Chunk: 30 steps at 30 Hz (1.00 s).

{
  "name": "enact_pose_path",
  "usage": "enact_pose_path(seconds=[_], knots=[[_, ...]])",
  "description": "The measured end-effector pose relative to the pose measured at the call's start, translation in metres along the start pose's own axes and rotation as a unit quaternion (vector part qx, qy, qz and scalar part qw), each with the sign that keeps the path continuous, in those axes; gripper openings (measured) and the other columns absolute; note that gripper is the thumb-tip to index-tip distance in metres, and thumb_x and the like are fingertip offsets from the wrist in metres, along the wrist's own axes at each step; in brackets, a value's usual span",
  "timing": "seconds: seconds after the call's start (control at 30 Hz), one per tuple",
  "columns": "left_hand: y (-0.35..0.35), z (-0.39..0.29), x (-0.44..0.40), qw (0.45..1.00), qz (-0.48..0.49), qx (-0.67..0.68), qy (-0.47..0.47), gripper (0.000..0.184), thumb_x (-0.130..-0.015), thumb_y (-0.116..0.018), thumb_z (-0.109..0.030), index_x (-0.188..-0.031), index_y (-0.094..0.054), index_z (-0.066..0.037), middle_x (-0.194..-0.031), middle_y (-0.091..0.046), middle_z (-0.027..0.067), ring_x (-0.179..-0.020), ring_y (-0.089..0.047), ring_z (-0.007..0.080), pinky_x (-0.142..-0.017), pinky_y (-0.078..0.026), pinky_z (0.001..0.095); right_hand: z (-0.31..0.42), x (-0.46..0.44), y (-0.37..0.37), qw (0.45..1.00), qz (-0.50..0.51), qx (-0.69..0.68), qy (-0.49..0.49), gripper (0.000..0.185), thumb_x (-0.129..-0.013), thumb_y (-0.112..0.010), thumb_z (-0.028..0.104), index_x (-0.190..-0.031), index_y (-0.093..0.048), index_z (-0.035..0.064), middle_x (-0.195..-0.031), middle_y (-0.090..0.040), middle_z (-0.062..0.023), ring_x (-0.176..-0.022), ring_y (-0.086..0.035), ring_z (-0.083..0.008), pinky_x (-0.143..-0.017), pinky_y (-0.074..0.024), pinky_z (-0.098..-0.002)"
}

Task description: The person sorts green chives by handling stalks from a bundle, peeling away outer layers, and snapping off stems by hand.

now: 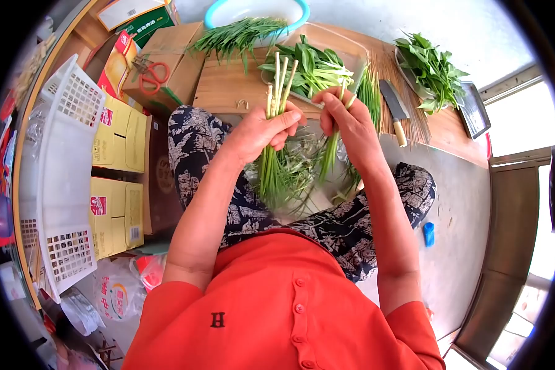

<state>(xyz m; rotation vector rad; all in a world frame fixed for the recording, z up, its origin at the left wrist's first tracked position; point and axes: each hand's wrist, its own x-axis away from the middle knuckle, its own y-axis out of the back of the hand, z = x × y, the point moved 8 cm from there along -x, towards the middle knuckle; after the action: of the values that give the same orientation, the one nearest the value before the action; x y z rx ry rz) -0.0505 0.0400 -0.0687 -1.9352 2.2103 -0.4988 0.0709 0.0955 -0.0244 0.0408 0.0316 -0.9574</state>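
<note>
Wooden table (225,89) | clear tray (353,57) holding greens (311,63) | knife (393,100) | thin stalks (417,118) | dark-rimmed tray (474,111)

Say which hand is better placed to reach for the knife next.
Probably the right hand: it is nearer the knife and holds the thinner bunch; the left hand grips the thicker one.

The left hand (262,131) covers the middle of its bunch (274,179), whose lower tips blur together. The picture's top edge cuts off the basin (300,20), and the bottom edge the red shirt (259,277). Fine print on the yellow boxes (118,139) is too small to read; the blue object (429,234) on the floor (453,203) cannot be identified.
</note>
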Motion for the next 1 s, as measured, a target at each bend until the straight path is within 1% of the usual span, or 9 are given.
enact_pose_path(seconds=[0.1, 0.23, 0.27, 0.3, 0.4, 0.5, 0.57, 0.73, 1.0], knots=[[-0.016, 0.000, -0.002, 1.000, 0.014, -0.026, -0.005, 0.019, -0.094, -0.055, -0.021, -0.093, -0.059, -0.003, -0.072, -0.050, -0.0004, -0.052, -0.038, 0.0043, -0.048, -0.036, 0.0184, 0.014, -0.004, -0.012, 0.998, -0.028, -0.059, -0.007, 0.010, -0.090, -0.060, 0.011, -0.093, -0.061, 0.0022, -0.067, -0.056, 0.0018, -0.060, -0.052, -0.0058, -0.054, -0.0436, -0.0215], [-0.021, -0.004, -0.003, 0.997, 0.033, -0.043, -0.047, 0.027, -0.096, -0.049, -0.025, -0.104, -0.059, -0.001, -0.080, -0.059, 0.0056, -0.059, -0.052, 0.0094, -0.053, -0.043, 0.0211, 0.007, -0.011, -0.008, 0.998, -0.005, -0.059, 0.001, 0.013, -0.089, -0.062, 0.015, -0.086, -0.062, 0.0027, -0.070, -0.059, -0.0012, -0.060, -0.057, -0.0087, -0.055, -0.0493, -0.0249], [-0.015, -0.003, -0.002, 0.998, 0.022, -0.050, -0.036, 0.034, -0.097, -0.047, -0.028, -0.112, -0.058, 0.001, -0.088, -0.063, 0.0097, -0.067, -0.058, 0.0134, -0.060, -0.047, 0.0253, 0.011, -0.012, 0.000, 0.999, -0.037, -0.033, 0.011, 0.015, -0.090, -0.062, 0.017, -0.084, -0.063, 0.0037, -0.067, -0.059, -0.0010, -0.058, -0.056, -0.0081, -0.052, -0.0460, -0.0205], [-0.004, 0.001, -0.001, 0.998, -0.018, -0.052, -0.016, 0.037, -0.096, -0.048, -0.029, -0.114, -0.057, 0.002, -0.093, -0.065, 0.0117, -0.075, -0.062, 0.0161, -0.069, -0.049, 0.0286, 0.013, -0.013, 0.010, 0.997, -0.059, 0.017, 0.035, 0.015, -0.091, -0.061, 0.021, -0.088, -0.065, 0.0066, -0.064, -0.054, 0.0052, -0.050, -0.037, -0.0016, -0.046, -0.0272, -0.0175], [0.022, -0.001, 0.001, 0.993, -0.083, -0.047, -0.072, 0.036, -0.096, -0.048, -0.028, -0.109, -0.058, 0.004, -0.096, -0.066, 0.0119, -0.087, -0.065, 0.0194, -0.078, -0.052, 0.0310, 0.016, -0.017, 0.034, 0.997, -0.060, -0.041, 0.022, 0.019, -0.091, -0.059, 0.022, -0.083, -0.062, 0.0059, -0.062, -0.050, 0.0065, -0.048, -0.034, -0.0021, -0.044, -0.0243, -0.0191], [0.055, 0.003, 0.011, 0.979, -0.142, -0.141, -0.026, 0.029, -0.095, -0.051, -0.024, -0.089, -0.064, 0.001, -0.077, -0.063, 0.0055, -0.057, -0.058, 0.0097, -0.049, -0.045, 0.0199, 0.022, -0.019, 0.058, 0.997, -0.076, -0.027, 0.016, 0.020, -0.091, -0.059, 0.023, -0.081, -0.061, 0.0063, -0.062, -0.050, 0.0061, -0.048, -0.035, -0.0022, -0.044, -0.0241, -0.0192], [0.064, 0.002, 0.015, 0.974, -0.165, -0.156, -0.015, 0.028, -0.094, -0.054, -0.025, -0.080, -0.062, -0.002, -0.070, -0.060, 0.0014, -0.047, -0.048, 0.0055, -0.041, -0.036, 0.0190, 0.021, -0.022, 0.066, 0.996, -0.079, -0.028, 0.018, 0.021, -0.091, -0.060, 0.024, -0.079, -0.061, 0.0062, -0.062, -0.050, 0.0055, -0.048, -0.035, -0.0020, -0.044, -0.0243, -0.0193], [0.005, -0.025, 0.004, 0.986, -0.094, -0.124, -0.051, 0.019, -0.089, -0.061, -0.021, -0.089, -0.060, -0.002, -0.082, -0.060, 0.0019, -0.054, -0.045, 0.0035, -0.043, -0.030, 0.0180, 0.020, -0.023, 0.041, 1.000, 0.001, -0.018, -0.002, 0.020, -0.091, -0.059, 0.023, -0.085, -0.065, 0.0054, -0.065, -0.055, 0.0039, -0.047, -0.036, -0.0016, -0.044, -0.0245, -0.0180], [-0.020, -0.035, -0.008, 0.989, -0.081, -0.104, -0.066, 0.014, -0.085, -0.066, -0.011, -0.094, -0.062, -0.001, -0.070, -0.054, -0.0035, -0.052, -0.043, 0.0025, -0.044, -0.032, 0.0170, 0.013, -0.022, 0.018, 0.995, 0.044, -0.083, -0.024, 0.018, -0.091, -0.059, 0.021, -0.085, -0.065, 0.0050, -0.068, -0.058, 0.0028, -0.047, -0.038, -0.0025, -0.043, -0.0259, -0.0185]])
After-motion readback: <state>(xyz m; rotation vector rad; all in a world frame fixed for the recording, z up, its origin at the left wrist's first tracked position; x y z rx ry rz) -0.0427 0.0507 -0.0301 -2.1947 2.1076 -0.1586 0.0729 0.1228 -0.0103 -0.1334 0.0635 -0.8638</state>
